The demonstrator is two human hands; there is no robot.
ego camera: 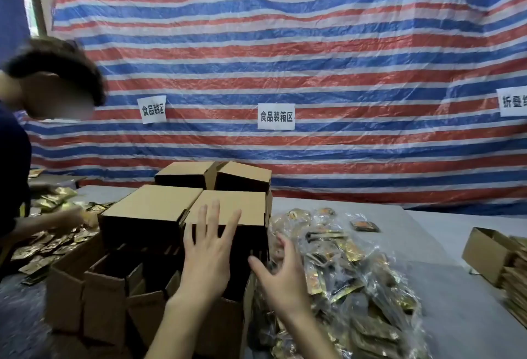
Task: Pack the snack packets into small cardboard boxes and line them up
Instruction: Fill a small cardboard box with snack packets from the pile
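Observation:
Several closed small cardboard boxes stand stacked mid-table; the nearest one [245,207] has its flat top toward me. My left hand [209,247] lies with straight, spread fingers against its front face. My right hand [278,273], fingers loosely spread, hovers by the box's right side and holds nothing. A heap of gold-and-black snack packets [342,267] in clear plastic spreads out to the right. Open empty boxes [111,287] stand at the lower left.
Another person [34,119] at the left works over loose packets [54,247]. A carton [484,259] with flat folded cardboard stands at the right edge. A striped tarp [285,59] with paper signs hangs behind the grey table [445,296].

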